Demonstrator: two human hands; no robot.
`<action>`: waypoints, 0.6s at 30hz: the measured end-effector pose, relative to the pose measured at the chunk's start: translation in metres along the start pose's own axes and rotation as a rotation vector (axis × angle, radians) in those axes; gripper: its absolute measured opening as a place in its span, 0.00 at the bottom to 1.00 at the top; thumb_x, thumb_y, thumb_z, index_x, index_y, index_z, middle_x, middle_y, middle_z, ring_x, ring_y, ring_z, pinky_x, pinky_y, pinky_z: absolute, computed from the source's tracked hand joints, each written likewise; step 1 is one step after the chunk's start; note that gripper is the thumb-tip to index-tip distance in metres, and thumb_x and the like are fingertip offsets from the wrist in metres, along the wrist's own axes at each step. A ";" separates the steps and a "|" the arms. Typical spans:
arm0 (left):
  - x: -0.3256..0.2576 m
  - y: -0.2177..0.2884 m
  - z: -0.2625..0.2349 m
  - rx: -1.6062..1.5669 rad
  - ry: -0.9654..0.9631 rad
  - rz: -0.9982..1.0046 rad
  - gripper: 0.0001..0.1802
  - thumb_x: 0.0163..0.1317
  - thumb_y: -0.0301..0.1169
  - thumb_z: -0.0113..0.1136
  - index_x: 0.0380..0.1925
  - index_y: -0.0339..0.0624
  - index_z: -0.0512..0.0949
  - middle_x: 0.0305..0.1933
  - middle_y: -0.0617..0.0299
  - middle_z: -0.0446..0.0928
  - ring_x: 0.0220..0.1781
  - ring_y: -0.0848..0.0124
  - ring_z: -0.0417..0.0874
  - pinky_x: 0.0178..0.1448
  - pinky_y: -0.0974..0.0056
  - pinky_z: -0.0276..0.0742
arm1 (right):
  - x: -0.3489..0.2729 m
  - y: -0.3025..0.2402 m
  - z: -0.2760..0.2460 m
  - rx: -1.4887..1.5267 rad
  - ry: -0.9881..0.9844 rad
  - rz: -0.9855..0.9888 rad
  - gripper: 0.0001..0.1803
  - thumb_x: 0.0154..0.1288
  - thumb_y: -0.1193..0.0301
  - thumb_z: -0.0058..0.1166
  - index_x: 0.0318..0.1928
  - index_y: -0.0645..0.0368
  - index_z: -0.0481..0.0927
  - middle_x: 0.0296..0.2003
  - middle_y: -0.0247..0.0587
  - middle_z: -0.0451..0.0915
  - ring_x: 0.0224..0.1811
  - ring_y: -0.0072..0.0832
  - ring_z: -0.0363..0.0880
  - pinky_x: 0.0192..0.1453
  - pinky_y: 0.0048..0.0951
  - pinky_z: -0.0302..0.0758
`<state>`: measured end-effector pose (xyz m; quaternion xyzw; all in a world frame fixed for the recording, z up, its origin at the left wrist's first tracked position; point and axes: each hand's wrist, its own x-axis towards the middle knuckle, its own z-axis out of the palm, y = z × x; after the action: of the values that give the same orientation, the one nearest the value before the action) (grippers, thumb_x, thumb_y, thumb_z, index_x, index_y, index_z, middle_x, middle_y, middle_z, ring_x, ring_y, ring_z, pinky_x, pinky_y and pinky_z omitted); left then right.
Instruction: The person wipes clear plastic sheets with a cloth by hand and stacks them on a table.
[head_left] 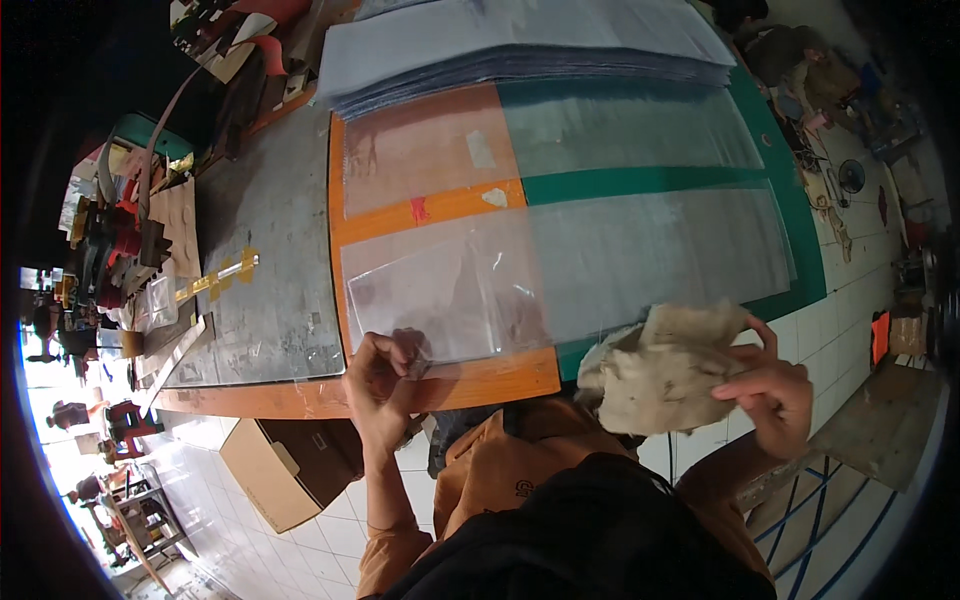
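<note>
Head view: the left hand (376,378), at seven o'clock, rises from a bent elbow, its fingers curled at the near-left corner of a clear plastic sheet (600,260); whether they pinch it I cannot tell, the film being so see-through. That sheet lies across the orange-and-green table (500,382), reaching toward two o'clock. At four o'clock the right hand (778,388) grips a crumpled beige cloth (660,372) (smudged with dark marks) between thumb and fingers, wrist bent inward. A thick sheet stack (530,40) sits at twelve.
</note>
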<state>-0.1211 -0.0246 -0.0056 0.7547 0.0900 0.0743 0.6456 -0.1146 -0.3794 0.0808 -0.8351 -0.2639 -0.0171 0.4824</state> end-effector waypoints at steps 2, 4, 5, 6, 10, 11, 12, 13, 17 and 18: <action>0.004 0.005 0.001 0.285 -0.074 0.077 0.08 0.41 0.19 0.54 0.24 0.37 0.68 0.27 0.61 0.73 0.28 0.73 0.72 0.41 0.69 0.64 | 0.004 -0.001 0.010 0.092 -0.042 0.084 0.06 0.57 0.77 0.50 0.33 0.62 0.81 0.22 0.43 0.79 0.26 0.26 0.76 0.47 0.34 0.70; 0.006 0.012 0.001 0.622 -0.154 0.296 0.13 0.42 0.29 0.60 0.29 0.38 0.72 0.35 0.60 0.75 0.37 0.67 0.74 0.57 0.57 0.59 | 0.005 -0.003 0.015 0.216 -0.025 0.213 0.06 0.58 0.78 0.51 0.33 0.62 0.81 0.22 0.42 0.79 0.21 0.20 0.75 0.29 0.21 0.70; 0.006 0.025 0.007 0.645 -0.227 0.345 0.19 0.42 0.35 0.63 0.34 0.38 0.72 0.39 0.59 0.74 0.42 0.65 0.73 0.60 0.54 0.54 | 0.006 0.001 0.021 0.335 0.049 0.173 0.05 0.58 0.78 0.51 0.32 0.63 0.80 0.22 0.42 0.79 0.20 0.19 0.75 0.26 0.19 0.68; 0.007 0.039 0.016 0.667 -0.300 0.394 0.25 0.43 0.41 0.65 0.39 0.39 0.73 0.43 0.59 0.73 0.47 0.64 0.72 0.63 0.50 0.48 | 0.007 0.009 0.032 0.453 0.124 0.134 0.05 0.58 0.77 0.51 0.30 0.64 0.80 0.21 0.41 0.79 0.20 0.18 0.74 0.23 0.17 0.65; 0.024 0.047 0.067 0.376 -0.718 0.599 0.33 0.47 0.44 0.64 0.51 0.39 0.68 0.52 0.52 0.69 0.55 0.57 0.70 0.61 0.52 0.59 | 0.012 0.023 0.057 0.858 0.319 0.007 0.09 0.57 0.75 0.54 0.36 0.68 0.73 0.23 0.46 0.78 0.20 0.18 0.73 0.23 0.16 0.66; 0.029 0.038 0.074 0.324 -0.834 0.665 0.30 0.50 0.40 0.62 0.52 0.37 0.68 0.52 0.50 0.70 0.55 0.57 0.71 0.60 0.55 0.61 | 0.014 0.026 0.063 0.954 0.383 -0.024 0.11 0.57 0.74 0.54 0.38 0.68 0.71 0.24 0.47 0.78 0.21 0.18 0.74 0.23 0.16 0.67; 0.029 0.036 0.072 0.169 -0.905 0.364 0.27 0.54 0.38 0.58 0.52 0.37 0.67 0.51 0.51 0.70 0.54 0.61 0.70 0.60 0.57 0.61 | 0.016 0.030 0.063 1.124 0.370 -0.037 0.17 0.58 0.72 0.54 0.45 0.67 0.66 0.31 0.52 0.77 0.27 0.27 0.78 0.30 0.24 0.74; 0.031 0.035 0.070 0.007 -0.974 0.064 0.24 0.57 0.35 0.55 0.52 0.37 0.67 0.50 0.53 0.70 0.54 0.66 0.70 0.60 0.60 0.61 | 0.022 0.022 0.067 1.179 0.466 -0.002 0.18 0.58 0.71 0.52 0.46 0.67 0.65 0.33 0.53 0.77 0.31 0.30 0.78 0.34 0.27 0.75; 0.014 0.020 0.086 -0.708 -0.444 0.073 0.18 0.65 0.33 0.45 0.52 0.37 0.65 0.49 0.57 0.70 0.52 0.74 0.69 0.56 0.67 0.65 | 0.031 0.013 0.094 1.579 0.615 0.506 0.22 0.61 0.65 0.48 0.52 0.67 0.65 0.45 0.52 0.74 0.45 0.40 0.75 0.50 0.39 0.74; 0.012 0.014 0.088 -0.866 -0.426 -0.005 0.19 0.66 0.35 0.43 0.54 0.39 0.63 0.49 0.57 0.70 0.52 0.72 0.70 0.55 0.66 0.68 | 0.032 0.009 0.107 1.633 0.464 0.671 0.25 0.60 0.64 0.49 0.52 0.68 0.65 0.46 0.50 0.74 0.45 0.37 0.75 0.50 0.37 0.73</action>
<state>-0.0890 -0.1082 -0.0051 0.4145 -0.0820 -0.0528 0.9048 -0.1071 -0.2819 0.0260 -0.2427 0.1663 0.1485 0.9441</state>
